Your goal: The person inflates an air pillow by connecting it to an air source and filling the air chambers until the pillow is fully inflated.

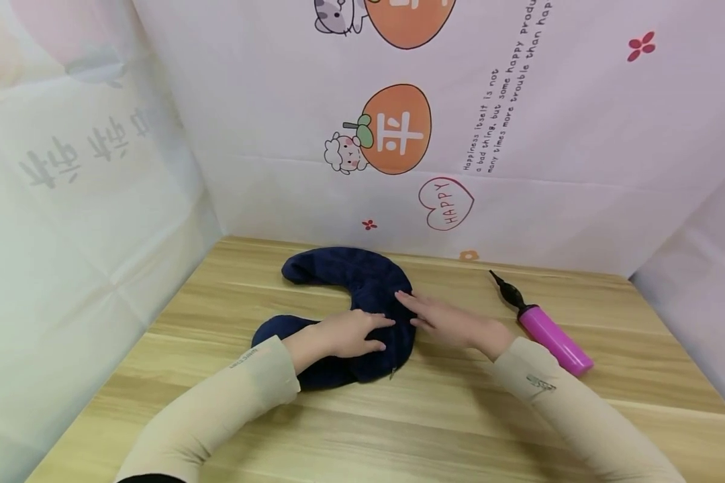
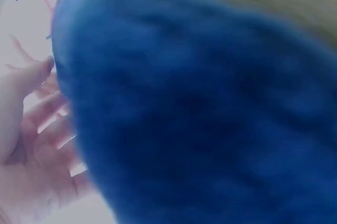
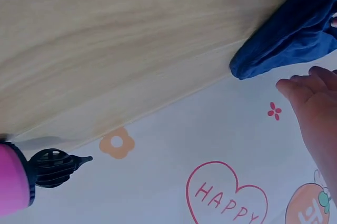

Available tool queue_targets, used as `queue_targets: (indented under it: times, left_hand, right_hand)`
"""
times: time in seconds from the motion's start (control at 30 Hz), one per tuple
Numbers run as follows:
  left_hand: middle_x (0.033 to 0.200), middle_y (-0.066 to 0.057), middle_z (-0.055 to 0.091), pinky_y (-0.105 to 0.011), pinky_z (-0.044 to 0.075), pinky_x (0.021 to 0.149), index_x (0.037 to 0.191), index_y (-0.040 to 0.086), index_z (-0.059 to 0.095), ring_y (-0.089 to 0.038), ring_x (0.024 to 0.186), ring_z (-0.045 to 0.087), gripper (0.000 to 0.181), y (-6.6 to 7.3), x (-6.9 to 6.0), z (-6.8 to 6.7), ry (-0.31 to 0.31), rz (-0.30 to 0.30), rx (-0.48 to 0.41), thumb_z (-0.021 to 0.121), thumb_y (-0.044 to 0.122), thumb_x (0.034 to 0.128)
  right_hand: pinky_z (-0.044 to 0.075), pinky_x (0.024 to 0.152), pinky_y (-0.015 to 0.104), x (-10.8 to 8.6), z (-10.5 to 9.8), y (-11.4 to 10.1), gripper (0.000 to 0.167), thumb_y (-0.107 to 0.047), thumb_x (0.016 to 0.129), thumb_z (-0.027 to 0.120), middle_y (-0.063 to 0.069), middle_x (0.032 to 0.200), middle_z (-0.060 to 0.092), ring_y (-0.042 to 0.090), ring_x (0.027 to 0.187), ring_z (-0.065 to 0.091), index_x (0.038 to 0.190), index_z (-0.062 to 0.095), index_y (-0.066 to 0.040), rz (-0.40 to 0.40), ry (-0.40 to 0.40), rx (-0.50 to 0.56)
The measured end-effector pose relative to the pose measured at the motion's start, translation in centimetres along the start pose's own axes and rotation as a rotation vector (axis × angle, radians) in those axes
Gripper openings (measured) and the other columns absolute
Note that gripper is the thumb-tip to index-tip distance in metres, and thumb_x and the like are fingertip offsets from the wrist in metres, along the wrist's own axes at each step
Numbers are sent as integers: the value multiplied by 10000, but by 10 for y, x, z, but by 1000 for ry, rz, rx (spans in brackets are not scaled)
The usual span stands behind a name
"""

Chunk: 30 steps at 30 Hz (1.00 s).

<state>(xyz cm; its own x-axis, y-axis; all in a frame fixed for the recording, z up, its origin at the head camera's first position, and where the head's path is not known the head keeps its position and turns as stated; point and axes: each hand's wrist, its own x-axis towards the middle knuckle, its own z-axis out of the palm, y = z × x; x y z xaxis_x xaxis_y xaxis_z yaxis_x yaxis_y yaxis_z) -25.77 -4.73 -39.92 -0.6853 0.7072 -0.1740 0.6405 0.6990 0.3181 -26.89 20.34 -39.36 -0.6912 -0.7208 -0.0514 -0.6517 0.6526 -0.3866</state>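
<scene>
Navy U-shaped pillow (image 1: 379, 285) lies on the counter (image 1: 435, 429), left hand (image 1: 350, 334) resting loosely spread on it, right hand (image 1: 450, 323) straight-fingered at its curved edge, contact unclear; each grip relaxed, holding nothing, so lopsided pressure could skid it or bunch it up.

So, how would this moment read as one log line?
left hand: resting on navy U-shaped cushion; right hand: over cushion's right edge, contact unclear; pink pump: on table, at right
</scene>
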Motion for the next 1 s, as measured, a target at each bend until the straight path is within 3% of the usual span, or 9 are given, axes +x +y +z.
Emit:
queue_targets:
  times: [0.13, 0.2, 0.23, 0.37, 0.5, 0.63, 0.77, 1.0]
  left_hand:
    - [1262, -78, 697, -366, 521, 966, 1432, 90, 595, -170, 1016, 698, 430, -1, -1, -8, 123, 35, -172, 658, 229, 1030]
    - [1213, -90, 717, -366, 540, 927, 1381, 70, 636, -193, 987, 708, 387, -1, -1, -11, 150, 20, -277, 671, 201, 1019]
    - [1260, -89, 701, -364, 545, 924, 1351, 61, 657, -194, 1051, 696, 362, 0, -2, -12, 161, 10, -328, 674, 193, 1015]
    - [1181, -81, 726, -327, 563, 836, 1278, 33, 700, -194, 979, 712, 300, 2, -3, -14, 152, -65, -558, 667, 171, 1013]
    - [1145, -58, 732, -312, 551, 693, 1242, 52, 724, -166, 876, 716, 263, 6, -5, -16, 133, -154, -699, 666, 167, 1013]
    - [1025, -20, 750, -265, 497, 586, 1180, 67, 751, -144, 811, 701, 217, 9, -3, -14, 114, -197, -699, 690, 163, 996]
    - [887, -7, 748, -231, 462, 548, 1122, 45, 764, -129, 714, 666, 184, 10, 2, -10, 101, -176, -650, 735, 117, 955]
    - [809, 63, 718, -238, 515, 730, 1049, 90, 786, -46, 726, 630, 252, 18, 15, 1, 87, -126, -386, 871, 128, 816]
  right_hand:
    - [378, 1099, 568, -12, -1, -5, 555, -134, 1098, 501, 309, 1565, 347, 435, 1421, 393, 1601, 293, -29, -12, 11, 23]
    - [388, 1099, 551, -17, 0, -6, 540, -163, 1101, 501, 264, 1555, 396, 390, 1406, 432, 1599, 320, -55, 1, 30, 40]
    - [399, 1093, 541, -19, 0, -7, 526, -179, 1102, 503, 238, 1541, 429, 364, 1390, 458, 1592, 347, -67, 9, 47, 51]
    - [478, 1013, 499, -27, 3, -12, 458, -202, 1101, 510, 164, 1457, 555, 256, 1246, 585, 1538, 462, -76, 25, 123, 126]
    - [545, 914, 416, -31, 8, -15, 386, -174, 1093, 525, 157, 1308, 670, 256, 1135, 667, 1432, 569, 6, 2, 191, 249]
    - [566, 850, 341, -32, 15, -16, 358, -148, 1092, 522, 196, 1178, 719, 334, 1040, 704, 1350, 603, 85, 15, 177, 442]
    - [579, 821, 341, -31, 21, -17, 338, -131, 1094, 508, 198, 1117, 734, 343, 999, 709, 1312, 620, 102, 52, 127, 575]
    - [598, 774, 409, -28, 27, -22, 318, -128, 1087, 521, 187, 1079, 741, 325, 941, 717, 1270, 645, 101, 89, 86, 646]
